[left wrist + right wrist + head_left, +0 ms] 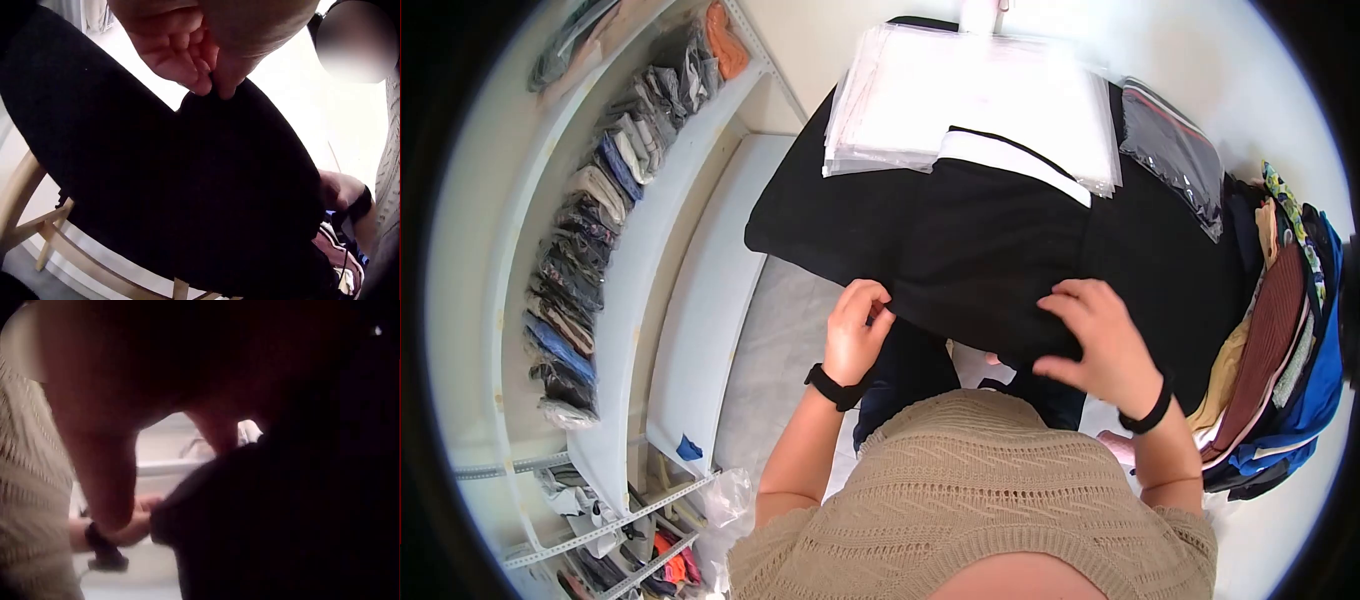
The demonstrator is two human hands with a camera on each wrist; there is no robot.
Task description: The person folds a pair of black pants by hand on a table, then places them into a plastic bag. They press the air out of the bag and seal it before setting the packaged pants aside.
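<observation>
A black garment (990,245) with a white waistband (1015,165) lies spread over a black-covered surface (1170,290) in front of me. My left hand (858,335) pinches cloth at the near left edge of the garment. In the left wrist view, the thumb and fingertips (201,84) meet on the black fabric. At the near right, my right hand (1105,345) is over the garment's edge, its thumb and fingers spread apart. The right wrist view is dark, with the black cloth (262,531) filling much of it.
Flat clear plastic bags (970,90) are stacked behind the waistband. To their right lies a bagged grey garment (1170,150). Assorted clothes (1280,340) are heaped at the right edge. Shelves (670,210) of bagged clothes stand left. Wooden legs (87,250) show below the cloth.
</observation>
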